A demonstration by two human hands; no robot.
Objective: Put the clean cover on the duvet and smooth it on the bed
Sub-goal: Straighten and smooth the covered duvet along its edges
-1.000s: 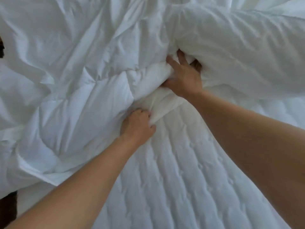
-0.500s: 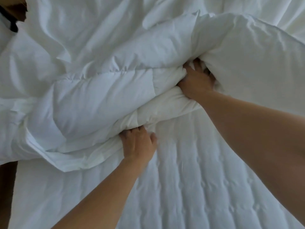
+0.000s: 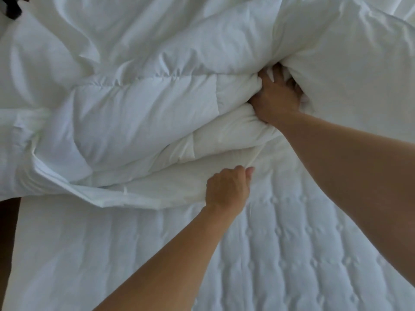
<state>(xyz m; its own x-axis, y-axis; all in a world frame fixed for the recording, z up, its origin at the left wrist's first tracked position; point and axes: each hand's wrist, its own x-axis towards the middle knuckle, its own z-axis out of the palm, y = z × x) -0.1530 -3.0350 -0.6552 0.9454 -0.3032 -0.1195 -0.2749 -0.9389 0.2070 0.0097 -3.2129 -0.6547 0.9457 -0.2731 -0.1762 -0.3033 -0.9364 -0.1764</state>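
Observation:
A thick white quilted duvet [image 3: 139, 113] lies bunched across the far half of the bed. Thin white cover fabric [image 3: 350, 70] drapes over its right part and lies crumpled behind it. My right hand [image 3: 277, 95] is pushed into the fold where the cover meets the duvet, fingers curled on a bunch of duvet, fingertips hidden. My left hand [image 3: 228, 187] grips the lower edge of the bedding at the front, thumb on top. I cannot tell whether that flat edge is cover or duvet.
The quilted white mattress pad [image 3: 280, 254] fills the near half of the view. A dark strip of floor or bed frame [image 3: 7, 232] shows along the left edge. A dark object [image 3: 12, 7] sits at the top left corner.
Both hands have dragged the bunched duvet towards me and to the right. More mattress pad shows at the lower left. The duvet roll has grown longer and flatter.

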